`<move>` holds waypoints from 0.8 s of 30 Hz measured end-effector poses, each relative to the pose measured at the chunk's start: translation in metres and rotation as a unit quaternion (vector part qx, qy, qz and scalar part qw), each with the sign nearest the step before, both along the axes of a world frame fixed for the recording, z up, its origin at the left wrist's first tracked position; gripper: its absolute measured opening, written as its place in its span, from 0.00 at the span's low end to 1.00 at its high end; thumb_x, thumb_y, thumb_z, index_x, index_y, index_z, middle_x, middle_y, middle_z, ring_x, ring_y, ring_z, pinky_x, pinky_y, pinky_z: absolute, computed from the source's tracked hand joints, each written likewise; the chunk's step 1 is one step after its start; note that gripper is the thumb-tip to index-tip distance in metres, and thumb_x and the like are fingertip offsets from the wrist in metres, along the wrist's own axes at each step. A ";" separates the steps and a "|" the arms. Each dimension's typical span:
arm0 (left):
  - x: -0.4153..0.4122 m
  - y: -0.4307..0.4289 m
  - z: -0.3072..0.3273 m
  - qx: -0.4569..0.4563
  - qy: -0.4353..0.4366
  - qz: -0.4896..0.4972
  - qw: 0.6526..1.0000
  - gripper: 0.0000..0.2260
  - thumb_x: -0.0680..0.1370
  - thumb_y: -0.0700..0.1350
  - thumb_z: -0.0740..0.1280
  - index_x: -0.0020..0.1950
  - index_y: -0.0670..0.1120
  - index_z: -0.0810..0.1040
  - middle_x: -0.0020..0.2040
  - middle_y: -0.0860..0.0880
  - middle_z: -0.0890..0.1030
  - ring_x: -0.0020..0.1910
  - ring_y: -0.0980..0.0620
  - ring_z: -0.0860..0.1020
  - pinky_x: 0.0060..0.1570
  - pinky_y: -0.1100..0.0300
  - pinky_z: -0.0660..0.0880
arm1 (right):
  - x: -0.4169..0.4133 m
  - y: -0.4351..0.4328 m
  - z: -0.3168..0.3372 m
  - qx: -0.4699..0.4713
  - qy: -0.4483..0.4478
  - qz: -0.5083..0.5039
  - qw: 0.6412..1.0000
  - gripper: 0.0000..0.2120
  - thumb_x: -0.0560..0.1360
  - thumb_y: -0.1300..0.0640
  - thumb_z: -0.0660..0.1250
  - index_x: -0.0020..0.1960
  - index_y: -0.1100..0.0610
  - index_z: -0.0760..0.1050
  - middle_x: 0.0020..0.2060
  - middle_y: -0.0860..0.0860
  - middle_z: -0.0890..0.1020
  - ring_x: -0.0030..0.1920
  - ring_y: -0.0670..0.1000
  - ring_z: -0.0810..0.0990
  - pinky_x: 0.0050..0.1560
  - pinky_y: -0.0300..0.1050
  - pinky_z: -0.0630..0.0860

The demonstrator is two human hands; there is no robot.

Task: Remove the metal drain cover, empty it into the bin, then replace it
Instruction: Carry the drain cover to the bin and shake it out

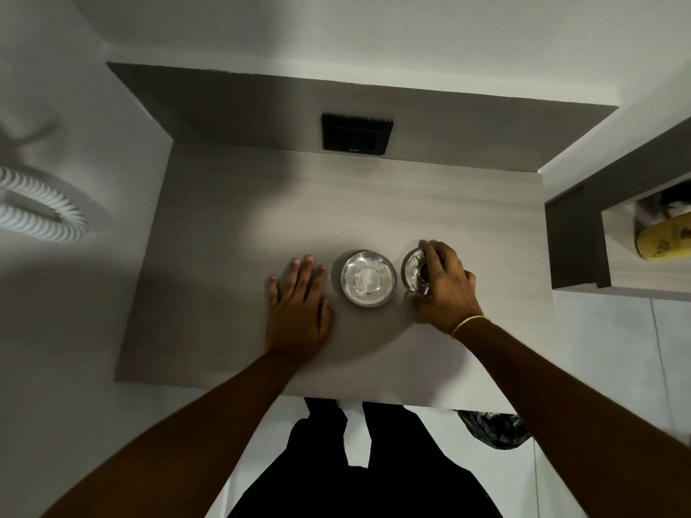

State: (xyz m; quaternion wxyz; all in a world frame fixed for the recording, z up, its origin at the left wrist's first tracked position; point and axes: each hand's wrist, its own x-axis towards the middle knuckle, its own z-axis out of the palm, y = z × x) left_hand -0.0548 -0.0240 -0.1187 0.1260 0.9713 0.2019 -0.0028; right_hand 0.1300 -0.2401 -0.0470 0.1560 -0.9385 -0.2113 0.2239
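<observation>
Two round metal pieces lie side by side on the grey table [232, 226]. The left one is a shiny metal drain bowl [368, 278], uncovered and free of both hands. Over the right one, the metal drain cover [411, 270], my right hand [443, 284] curls its fingers around the rim, hiding most of it. My left hand [299, 300] rests flat on the table just left of the bowl, fingers apart, holding nothing. A bin lined with a black bag [493, 429] pokes out from under the table's near right edge.
A black wall plate [357, 133] sits on the dark back panel behind the table. A white ribbed hose [41, 214] hangs at the left. To the right, a shelf holds a yellow container [663, 239]. My dark-clothed legs stand at the table's near edge.
</observation>
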 end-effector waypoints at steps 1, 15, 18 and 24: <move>0.000 0.000 0.000 -0.001 0.000 0.000 1.000 0.29 0.84 0.54 0.57 0.85 0.48 0.65 0.88 0.44 0.62 0.88 0.42 0.57 0.82 0.32 0.57 | 0.000 -0.001 -0.001 0.003 0.000 0.002 1.000 0.49 0.69 0.47 0.78 0.85 0.51 0.59 0.81 0.53 0.63 0.82 0.58 0.64 0.76 0.63 0.66; 0.000 0.001 -0.003 -0.012 0.009 -0.004 1.000 0.29 0.84 0.56 0.57 0.86 0.49 0.63 0.88 0.44 0.61 0.89 0.42 0.54 0.83 0.31 0.56 | 0.004 0.074 0.001 -0.017 -0.062 0.156 0.986 0.27 0.73 0.60 0.77 0.71 0.60 0.75 0.63 0.60 0.81 0.56 0.68 0.85 0.55 0.58 0.81; -0.001 0.000 -0.002 -0.019 0.014 -0.004 1.000 0.29 0.85 0.56 0.56 0.86 0.49 0.62 0.89 0.44 0.60 0.89 0.42 0.53 0.84 0.31 0.53 | 0.012 0.078 -0.005 -0.044 -0.048 0.154 0.986 0.26 0.72 0.61 0.78 0.69 0.59 0.77 0.63 0.59 0.81 0.57 0.66 0.85 0.56 0.57 0.81; 0.000 -0.002 0.008 -0.012 0.015 -0.005 1.000 0.29 0.85 0.54 0.58 0.85 0.47 0.65 0.88 0.43 0.62 0.88 0.41 0.57 0.83 0.31 0.56 | 0.019 0.059 0.010 0.046 -0.035 0.009 0.998 0.15 0.73 0.64 0.69 0.58 0.56 0.86 0.51 0.61 0.89 0.54 0.67 0.86 0.53 0.53 0.82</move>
